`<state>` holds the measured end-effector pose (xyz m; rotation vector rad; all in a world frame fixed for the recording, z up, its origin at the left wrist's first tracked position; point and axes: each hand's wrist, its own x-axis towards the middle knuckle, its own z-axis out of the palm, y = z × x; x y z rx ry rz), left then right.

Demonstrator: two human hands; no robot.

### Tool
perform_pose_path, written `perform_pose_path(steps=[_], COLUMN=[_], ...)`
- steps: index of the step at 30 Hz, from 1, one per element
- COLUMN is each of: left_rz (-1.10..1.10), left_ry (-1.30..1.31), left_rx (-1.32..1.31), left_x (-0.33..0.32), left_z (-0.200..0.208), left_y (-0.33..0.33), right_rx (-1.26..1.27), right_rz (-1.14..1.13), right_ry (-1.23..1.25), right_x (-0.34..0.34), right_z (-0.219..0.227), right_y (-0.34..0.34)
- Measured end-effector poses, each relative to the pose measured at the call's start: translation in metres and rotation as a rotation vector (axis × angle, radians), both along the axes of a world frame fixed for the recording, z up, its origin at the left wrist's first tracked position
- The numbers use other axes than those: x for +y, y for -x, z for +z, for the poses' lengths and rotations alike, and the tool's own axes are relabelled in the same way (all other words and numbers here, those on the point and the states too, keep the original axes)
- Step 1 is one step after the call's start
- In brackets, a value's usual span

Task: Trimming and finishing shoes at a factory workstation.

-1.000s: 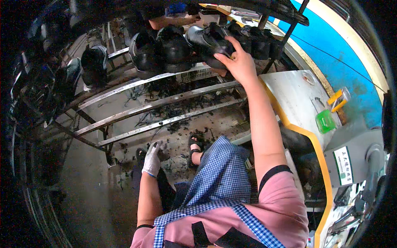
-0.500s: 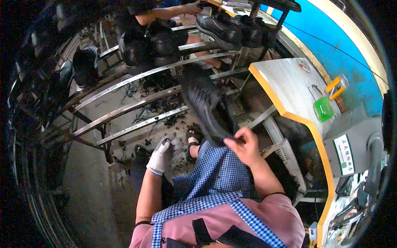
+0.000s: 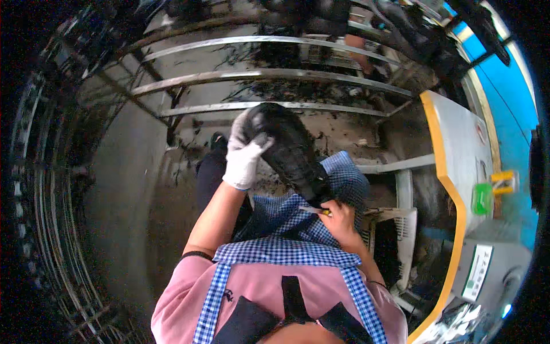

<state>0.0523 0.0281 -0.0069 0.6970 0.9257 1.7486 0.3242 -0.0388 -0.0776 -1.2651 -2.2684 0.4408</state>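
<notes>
A black lace-up shoe is tilted above my lap, its toe pointing away to the upper left. My left hand, in a white glove with greyish fingers, is closed around the toe end, thumb on top. My bare right hand is closed at the heel end, holding a small knife with a pale blade and a bit of yellow at its grip. The blade points left, just beside the heel. Whether my right fingers also touch the shoe, I cannot tell. Beneath is my blue checked apron.
A metal rack with rails stands ahead, black shoes along its far side. Dark scraps litter the floor beneath. At right are a yellow-edged worktable, a green container, a grey machine and a white plastic crate.
My left hand has risen from beside the shoe and taken hold of its toe end. The shoe has come down nearer my lap. A knife now shows in my right hand. My view has turned.
</notes>
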Motion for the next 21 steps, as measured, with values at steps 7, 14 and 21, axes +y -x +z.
perform_pose_path(steps=[7,14,21], left_rz=[-0.022,0.110,-0.202], left_ry=[-0.096,-0.109,-0.020], left_rx=[0.068,0.150,0.424], left_x=[-0.023,-0.021,-0.025], left_z=[0.021,0.015,0.035], left_y=[0.003,0.014,0.016], right_rx=[0.032,0.117,0.479], right_rz=[-0.016,0.028,0.093], right_ry=[-0.056,-0.012,0.287], right_x=[0.002,-0.002,0.036], right_z=[-0.019,0.014,0.112], right_y=[0.010,0.013,0.029])
